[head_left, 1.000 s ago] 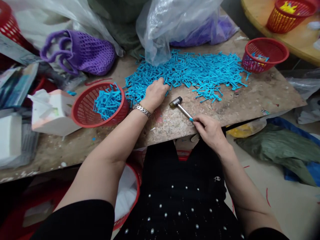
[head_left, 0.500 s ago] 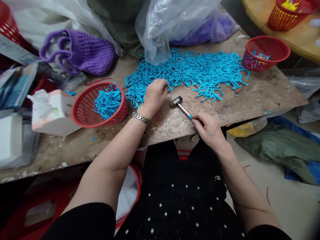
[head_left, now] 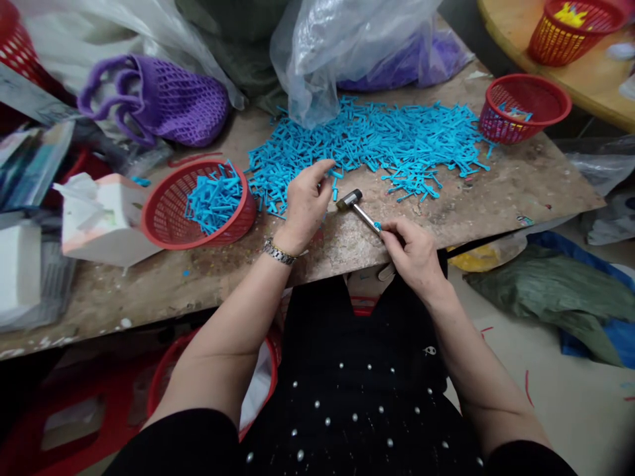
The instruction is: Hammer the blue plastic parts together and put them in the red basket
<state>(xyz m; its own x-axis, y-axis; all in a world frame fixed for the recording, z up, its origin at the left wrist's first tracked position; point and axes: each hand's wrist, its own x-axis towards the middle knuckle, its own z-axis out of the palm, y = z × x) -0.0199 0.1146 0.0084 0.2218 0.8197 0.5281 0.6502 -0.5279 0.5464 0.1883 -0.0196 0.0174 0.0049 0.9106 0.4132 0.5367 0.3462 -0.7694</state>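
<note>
Over the near edge of a pile of small blue plastic pieces is my left hand, wearing a metal-band watch. Its index finger and thumb are apart, and a loose blue piece lies just past the fingertips. My right hand is closed around the handle end of a small mallet. The mallet has a shiny metal shaft and a dark head, which points away to the left at the tabletop. A bit of blue shows at my right fingertips; I cannot tell whether it is a separate piece.
Left of the pile, a red basket contains more blue pieces. Another red basket stands at the right end of the worn table. A tissue box, a purple mesh bag and clear plastic bags surround the work area.
My left hand has shifted slightly nearer to me, and its thumb and index finger have spread. A blue piece now shows by its fingertips. The mallet stays in my right hand, almost unmoved.
</note>
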